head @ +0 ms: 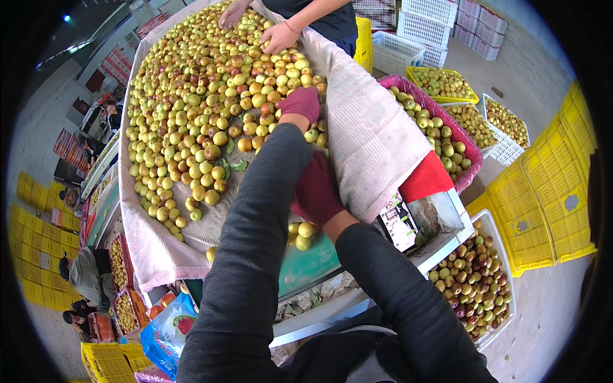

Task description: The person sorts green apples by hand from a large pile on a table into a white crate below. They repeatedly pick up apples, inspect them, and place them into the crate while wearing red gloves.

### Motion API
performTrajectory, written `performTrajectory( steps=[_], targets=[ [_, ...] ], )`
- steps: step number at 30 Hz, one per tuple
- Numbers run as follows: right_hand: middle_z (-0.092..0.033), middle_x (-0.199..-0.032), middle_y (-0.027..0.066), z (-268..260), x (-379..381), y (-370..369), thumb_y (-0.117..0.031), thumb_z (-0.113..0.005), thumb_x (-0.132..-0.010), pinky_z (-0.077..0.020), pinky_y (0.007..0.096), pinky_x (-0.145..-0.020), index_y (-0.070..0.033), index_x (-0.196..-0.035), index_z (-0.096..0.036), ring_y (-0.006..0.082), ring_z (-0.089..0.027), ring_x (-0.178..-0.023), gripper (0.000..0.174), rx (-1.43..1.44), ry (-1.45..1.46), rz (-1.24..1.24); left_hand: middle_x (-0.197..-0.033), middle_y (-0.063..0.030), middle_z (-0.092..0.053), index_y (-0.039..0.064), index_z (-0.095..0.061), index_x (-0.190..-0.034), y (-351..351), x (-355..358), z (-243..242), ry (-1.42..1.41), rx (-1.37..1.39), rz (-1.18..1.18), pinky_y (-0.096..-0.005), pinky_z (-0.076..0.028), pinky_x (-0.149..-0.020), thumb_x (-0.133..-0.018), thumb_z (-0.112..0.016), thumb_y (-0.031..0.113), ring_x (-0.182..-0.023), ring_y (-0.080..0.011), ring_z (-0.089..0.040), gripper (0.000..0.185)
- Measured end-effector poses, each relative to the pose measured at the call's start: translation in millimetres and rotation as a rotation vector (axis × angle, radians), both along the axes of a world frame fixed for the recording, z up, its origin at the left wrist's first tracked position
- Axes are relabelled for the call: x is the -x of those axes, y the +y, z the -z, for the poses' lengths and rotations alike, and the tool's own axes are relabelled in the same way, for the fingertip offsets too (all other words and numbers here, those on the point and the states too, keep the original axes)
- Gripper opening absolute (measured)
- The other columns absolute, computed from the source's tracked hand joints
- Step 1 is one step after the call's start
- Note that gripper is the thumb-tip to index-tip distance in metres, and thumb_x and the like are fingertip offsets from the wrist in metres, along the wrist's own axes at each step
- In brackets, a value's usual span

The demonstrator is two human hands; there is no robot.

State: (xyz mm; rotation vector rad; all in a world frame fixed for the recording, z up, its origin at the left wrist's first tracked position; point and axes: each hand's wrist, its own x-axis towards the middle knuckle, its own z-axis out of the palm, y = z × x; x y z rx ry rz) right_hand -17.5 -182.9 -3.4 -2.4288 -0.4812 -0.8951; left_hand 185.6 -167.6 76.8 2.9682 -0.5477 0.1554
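A large heap of yellow-green and reddish jujubes (201,95) covers a sorting table lined with pale cloth (191,237). My left hand (301,103), in a maroon glove, reaches to the heap's right edge, its fingers bent down among the fruit and mostly hidden. Closer to me, my right hand (313,191), gloved alike, is low beside the raised cloth flap (368,119). Its fingers are turned away, so any fruit in them is out of sight. A few jujubes (304,234) lie just below it on the green surface (306,263).
Another person's hands (278,38) touch the heap's far end. A phone (400,222) lies on the table's right edge. To the right stand a pink-lined crate of jujubes (471,158), a white crate of jujubes (500,282) and stacked yellow crates (541,191). A blue bag (167,330) is lower left.
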Motion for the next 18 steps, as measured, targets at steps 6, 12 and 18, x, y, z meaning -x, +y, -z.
performTrajectory(
  steps=[6,12,18],
  targets=[
    [-0.053,-0.149,0.0155,-7.5,0.7,-2.9,-0.048,-0.066,-0.088,-0.0231,0.0564,-0.123,-0.014,-0.143,-0.058,0.0391,-0.038,-0.146,0.065,0.148,0.195,0.051,-0.097,-0.0194,-0.063,0.008,-0.064,-0.1,3.4,72.7,10.6,-0.254,0.713,0.33,-0.0494,-0.053,-0.086,-0.069,-0.078,0.014,-0.099,-0.04,-0.061,0.034],
    [-0.061,-0.128,0.0053,-10.8,4.5,-26.6,-0.037,-0.071,-0.081,-0.0329,0.0537,-0.113,-0.021,-0.112,-0.071,0.0278,-0.05,-0.131,0.034,0.162,0.119,-0.059,-0.118,-0.0089,-0.063,0.011,-0.061,-0.136,-78.7,236.8,-10.7,0.35,1.004,1.021,-0.0319,-0.055,-0.089,-0.087,-0.075,0.004,-0.103,-0.0172,-0.066,0.051],
    [-0.061,-0.129,0.0043,-4.1,-1.1,-25.7,-0.041,-0.072,-0.081,-0.0331,0.0508,-0.114,-0.02,-0.138,-0.059,0.0245,-0.052,-0.129,0.063,0.236,0.109,-0.016,-0.139,-0.0119,-0.059,0.01,-0.058,-0.142,-45.7,214.8,14.7,0.408,1.023,0.878,-0.037,-0.046,-0.107,-0.087,-0.073,0.005,-0.128,-0.0225,-0.057,0.057]
  ],
)
